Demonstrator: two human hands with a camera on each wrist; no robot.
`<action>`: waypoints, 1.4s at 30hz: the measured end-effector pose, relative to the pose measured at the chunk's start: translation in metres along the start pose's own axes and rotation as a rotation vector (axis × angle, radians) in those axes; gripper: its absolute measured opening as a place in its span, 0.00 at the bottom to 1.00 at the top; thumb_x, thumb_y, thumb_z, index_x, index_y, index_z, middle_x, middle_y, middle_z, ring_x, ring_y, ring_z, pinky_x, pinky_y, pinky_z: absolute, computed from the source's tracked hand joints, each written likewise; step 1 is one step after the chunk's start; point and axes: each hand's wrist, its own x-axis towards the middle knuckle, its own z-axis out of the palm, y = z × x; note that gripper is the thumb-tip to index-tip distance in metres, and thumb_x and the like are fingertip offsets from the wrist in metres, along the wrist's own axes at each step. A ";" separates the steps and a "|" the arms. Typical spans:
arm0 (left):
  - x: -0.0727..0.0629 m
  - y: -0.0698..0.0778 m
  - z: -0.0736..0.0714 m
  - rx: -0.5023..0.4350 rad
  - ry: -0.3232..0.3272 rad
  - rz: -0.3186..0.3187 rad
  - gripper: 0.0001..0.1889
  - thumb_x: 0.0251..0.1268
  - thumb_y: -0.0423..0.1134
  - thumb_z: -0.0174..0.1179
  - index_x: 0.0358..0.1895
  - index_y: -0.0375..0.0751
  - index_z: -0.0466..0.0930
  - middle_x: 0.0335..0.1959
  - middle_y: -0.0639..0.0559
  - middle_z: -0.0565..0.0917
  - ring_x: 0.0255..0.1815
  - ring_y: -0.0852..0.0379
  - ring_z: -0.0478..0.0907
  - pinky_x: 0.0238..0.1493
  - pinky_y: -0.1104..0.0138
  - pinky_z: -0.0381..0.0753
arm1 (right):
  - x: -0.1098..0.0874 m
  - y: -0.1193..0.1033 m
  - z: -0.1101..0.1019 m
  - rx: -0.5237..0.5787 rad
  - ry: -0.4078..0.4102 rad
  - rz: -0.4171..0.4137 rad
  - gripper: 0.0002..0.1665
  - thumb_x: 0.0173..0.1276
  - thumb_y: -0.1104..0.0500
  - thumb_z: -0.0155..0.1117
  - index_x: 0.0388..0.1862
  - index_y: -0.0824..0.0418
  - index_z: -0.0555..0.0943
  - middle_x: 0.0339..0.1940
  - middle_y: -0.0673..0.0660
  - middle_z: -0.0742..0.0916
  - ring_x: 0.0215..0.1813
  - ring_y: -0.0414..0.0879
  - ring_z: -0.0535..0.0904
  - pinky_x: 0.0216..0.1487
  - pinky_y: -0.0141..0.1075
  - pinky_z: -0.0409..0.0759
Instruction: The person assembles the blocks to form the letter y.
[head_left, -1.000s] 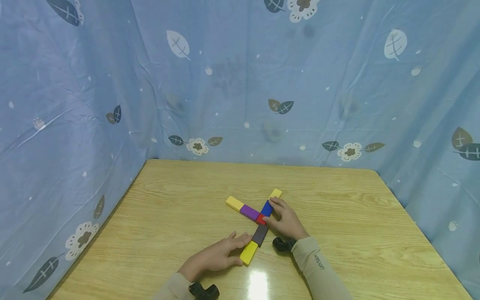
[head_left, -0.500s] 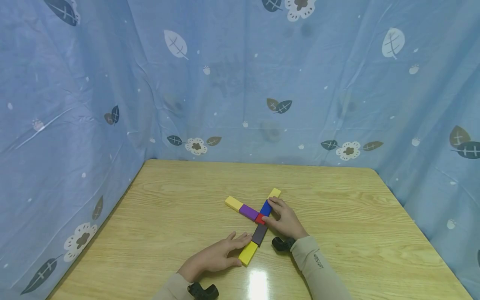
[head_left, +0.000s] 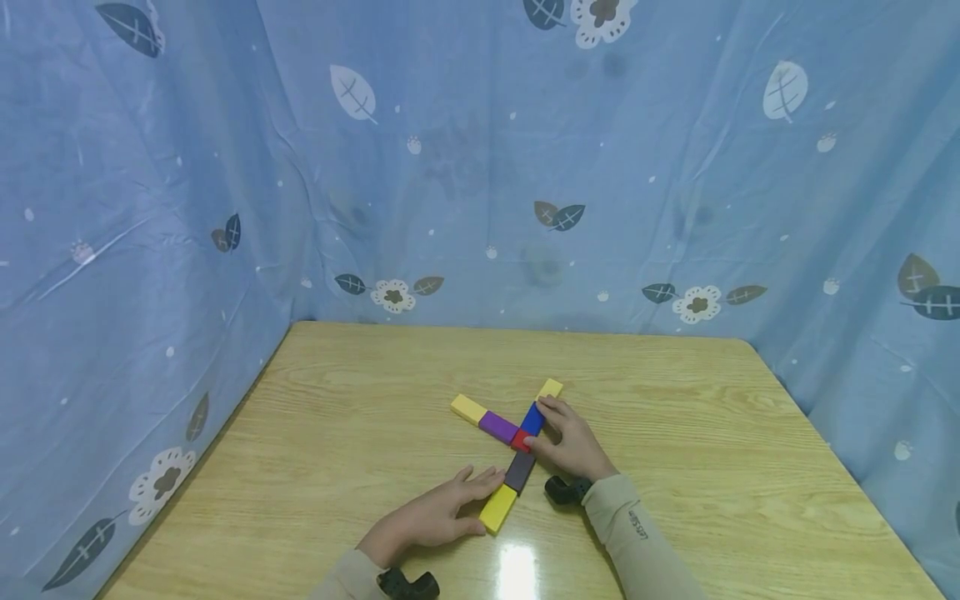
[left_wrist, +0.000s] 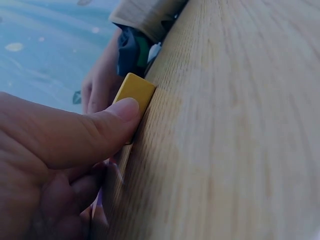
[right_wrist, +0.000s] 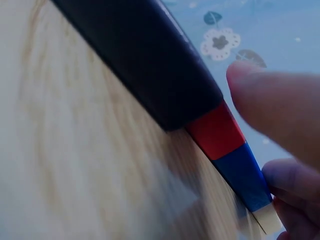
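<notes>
Coloured blocks lie flat, joined end to end on the wooden table. One line runs from a near yellow block [head_left: 498, 508] through a dark block [head_left: 520, 472], a red block [head_left: 518, 439] and a blue block [head_left: 532, 420] to a far yellow block [head_left: 550, 388]. A purple block [head_left: 498, 427] and another yellow block [head_left: 469, 409] branch left from the red one. My left hand [head_left: 437, 514] lies with its thumb against the near yellow block's end and fingertips by the dark block. My right hand [head_left: 574, 447] spans the blue block, thumb at the red one, fingertips near the blue block's far end.
The wooden table [head_left: 360, 367] is bordered by a blue patterned curtain [head_left: 480, 167] at the back and both sides. A black wrist camera [head_left: 567, 490] sits by the right wrist, another wrist camera [head_left: 408, 584] by the left.
</notes>
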 end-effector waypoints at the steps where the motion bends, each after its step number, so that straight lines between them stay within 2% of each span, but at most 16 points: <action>1: 0.000 0.000 0.000 0.000 0.002 -0.002 0.37 0.67 0.53 0.52 0.75 0.47 0.49 0.76 0.48 0.54 0.76 0.49 0.50 0.74 0.47 0.46 | 0.000 0.000 -0.001 0.006 -0.007 0.000 0.43 0.59 0.44 0.67 0.67 0.66 0.68 0.70 0.62 0.71 0.71 0.60 0.63 0.68 0.56 0.65; 5: -0.001 0.000 0.001 0.001 0.006 -0.015 0.37 0.66 0.54 0.51 0.75 0.48 0.49 0.76 0.49 0.54 0.76 0.48 0.50 0.74 0.46 0.47 | -0.001 0.000 -0.003 0.015 -0.035 -0.009 0.48 0.57 0.41 0.68 0.69 0.66 0.66 0.71 0.63 0.69 0.72 0.62 0.61 0.68 0.58 0.64; 13: 0.000 -0.001 0.000 0.014 0.013 0.019 0.37 0.67 0.52 0.52 0.75 0.46 0.49 0.75 0.49 0.55 0.76 0.50 0.51 0.75 0.48 0.46 | -0.001 -0.001 -0.003 0.018 -0.057 -0.047 0.55 0.52 0.39 0.70 0.69 0.70 0.63 0.71 0.65 0.67 0.71 0.64 0.60 0.64 0.60 0.67; 17: 0.001 -0.002 0.000 0.014 0.015 0.025 0.37 0.67 0.52 0.52 0.75 0.45 0.49 0.75 0.48 0.55 0.76 0.50 0.51 0.75 0.48 0.45 | -0.001 -0.002 -0.002 0.020 -0.067 0.001 0.56 0.51 0.37 0.70 0.70 0.69 0.62 0.73 0.63 0.65 0.73 0.63 0.59 0.66 0.59 0.66; 22: -0.001 -0.001 -0.001 -0.020 0.016 -0.032 0.37 0.66 0.53 0.54 0.75 0.49 0.50 0.75 0.50 0.54 0.76 0.50 0.50 0.75 0.48 0.45 | -0.001 -0.004 -0.001 0.006 -0.079 0.059 0.58 0.51 0.33 0.69 0.71 0.66 0.62 0.74 0.62 0.64 0.73 0.62 0.58 0.68 0.58 0.64; 26: -0.002 -0.001 -0.002 -0.026 0.027 -0.046 0.37 0.65 0.51 0.55 0.75 0.50 0.51 0.75 0.51 0.55 0.76 0.49 0.51 0.74 0.48 0.47 | -0.001 -0.005 0.000 0.004 -0.082 0.081 0.59 0.50 0.32 0.69 0.71 0.66 0.62 0.74 0.62 0.64 0.73 0.62 0.58 0.68 0.58 0.64; 31: -0.003 -0.002 -0.001 0.009 0.045 -0.031 0.37 0.65 0.48 0.57 0.75 0.49 0.52 0.75 0.51 0.56 0.75 0.47 0.52 0.74 0.48 0.49 | -0.001 -0.007 0.000 -0.004 -0.085 0.088 0.59 0.51 0.33 0.69 0.71 0.66 0.61 0.74 0.63 0.64 0.74 0.62 0.58 0.69 0.58 0.63; 34: -0.004 -0.002 -0.002 0.009 0.046 -0.056 0.36 0.65 0.47 0.57 0.75 0.51 0.52 0.75 0.52 0.56 0.75 0.43 0.52 0.73 0.47 0.51 | -0.001 -0.008 0.001 -0.014 -0.082 0.080 0.59 0.51 0.32 0.69 0.71 0.67 0.61 0.74 0.63 0.64 0.73 0.62 0.58 0.69 0.58 0.63; 38: -0.008 -0.001 -0.004 0.001 0.057 -0.120 0.34 0.66 0.48 0.56 0.74 0.54 0.54 0.74 0.55 0.58 0.74 0.37 0.52 0.71 0.44 0.55 | -0.001 -0.008 0.001 -0.020 -0.077 0.074 0.59 0.50 0.32 0.69 0.70 0.67 0.62 0.73 0.64 0.64 0.73 0.63 0.59 0.68 0.58 0.64; 42: -0.009 0.000 -0.006 0.010 0.068 -0.135 0.33 0.67 0.48 0.55 0.74 0.55 0.55 0.74 0.57 0.59 0.73 0.37 0.55 0.70 0.43 0.58 | -0.001 -0.008 0.001 -0.024 -0.083 0.092 0.59 0.50 0.32 0.69 0.71 0.66 0.61 0.74 0.63 0.64 0.73 0.63 0.58 0.68 0.58 0.64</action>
